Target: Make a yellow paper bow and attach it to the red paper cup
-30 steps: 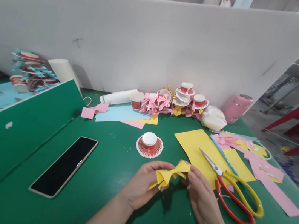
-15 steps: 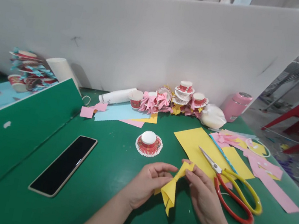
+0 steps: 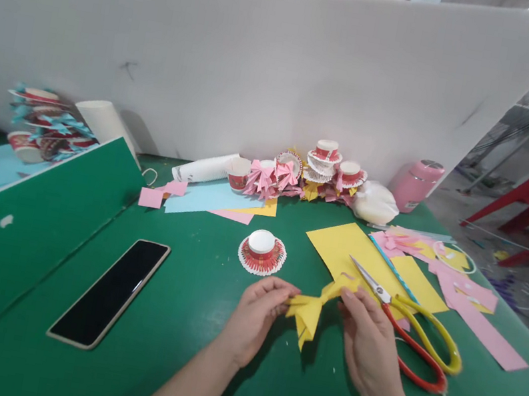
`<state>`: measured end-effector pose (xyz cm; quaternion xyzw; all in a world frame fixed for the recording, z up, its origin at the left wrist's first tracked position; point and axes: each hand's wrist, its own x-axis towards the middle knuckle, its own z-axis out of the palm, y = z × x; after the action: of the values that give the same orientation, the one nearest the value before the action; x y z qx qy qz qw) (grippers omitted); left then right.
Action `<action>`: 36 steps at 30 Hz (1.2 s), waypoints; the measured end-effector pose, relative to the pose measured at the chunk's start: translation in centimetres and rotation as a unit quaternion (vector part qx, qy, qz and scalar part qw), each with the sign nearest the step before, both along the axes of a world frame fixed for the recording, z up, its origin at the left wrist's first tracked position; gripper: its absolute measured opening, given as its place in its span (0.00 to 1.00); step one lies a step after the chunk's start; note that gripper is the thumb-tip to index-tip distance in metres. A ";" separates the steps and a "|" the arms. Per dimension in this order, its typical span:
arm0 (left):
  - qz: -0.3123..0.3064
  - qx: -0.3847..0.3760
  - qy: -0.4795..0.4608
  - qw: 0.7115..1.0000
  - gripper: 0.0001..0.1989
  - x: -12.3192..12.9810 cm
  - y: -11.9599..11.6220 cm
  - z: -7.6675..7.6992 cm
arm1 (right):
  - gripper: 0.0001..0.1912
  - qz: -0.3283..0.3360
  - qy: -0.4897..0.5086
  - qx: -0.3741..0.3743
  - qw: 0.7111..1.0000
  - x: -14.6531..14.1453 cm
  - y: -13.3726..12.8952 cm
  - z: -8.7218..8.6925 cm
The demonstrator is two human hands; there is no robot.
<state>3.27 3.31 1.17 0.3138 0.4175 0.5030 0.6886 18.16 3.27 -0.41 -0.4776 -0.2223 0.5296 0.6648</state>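
Observation:
A folded yellow paper bow hangs between my two hands, just above the green table. My left hand pinches its left end between thumb and fingers. On the other side, my right hand grips the upper right end. The bow's middle is narrow and a pointed tail hangs down. Just beyond my left hand sits a small hat made from a red and white paper cup with a fringed brim. Scissors with one red and one yellow handle lie right of my right hand, over yellow paper.
A black-screened phone lies at left, near a green divider. Along the white partition stand cup hats with bows, a white plastic bag and a pink bottle. Pink paper strips lie at right.
My left hand has shifted to the bow's left end, and my right hand has moved slightly right. The bow is now spread wider between them. The view has shifted slightly.

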 end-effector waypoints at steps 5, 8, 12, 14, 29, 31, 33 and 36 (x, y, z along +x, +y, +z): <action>0.146 0.061 0.151 0.976 0.02 0.3 0.0 -1.0 | 0.09 -0.092 0.062 -0.060 0.992 -0.2 0.4 0.5; 0.098 0.178 0.226 0.953 0.05 1.0 -0.8 -0.9 | 0.08 -0.085 0.055 -0.077 0.992 -0.9 0.3 0.9; 0.085 0.179 0.249 0.948 0.06 1.8 -1.8 -0.4 | 0.06 -0.042 0.004 -0.071 0.997 -2.9 -0.5 1.4; 0.124 0.155 0.255 0.946 0.07 1.8 -1.9 -0.2 | 0.06 -0.008 -0.031 -0.052 0.998 -4.1 -1.0 1.4; 0.189 0.104 0.182 0.959 0.09 0.7 -0.8 0.1 | 0.13 0.056 -0.037 -0.044 0.997 -5.1 -2.1 -0.2; 0.182 0.099 0.174 0.963 0.08 0.7 -0.8 0.0 | 0.13 0.055 -0.031 -0.043 0.997 -5.1 -2.2 -0.3; 0.187 0.102 0.176 0.961 0.07 0.7 -0.7 0.0 | 0.13 0.056 -0.023 -0.045 0.997 -5.1 -2.2 -0.3; 0.200 0.123 0.187 0.954 0.07 0.5 -0.6 0.0 | 0.13 0.058 -0.010 -0.048 0.997 -5.2 -2.2 -0.4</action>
<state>3.81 2.69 1.19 0.3948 0.5281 0.6101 0.4394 12.97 1.06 -0.81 -0.5004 -0.2310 0.5724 0.6071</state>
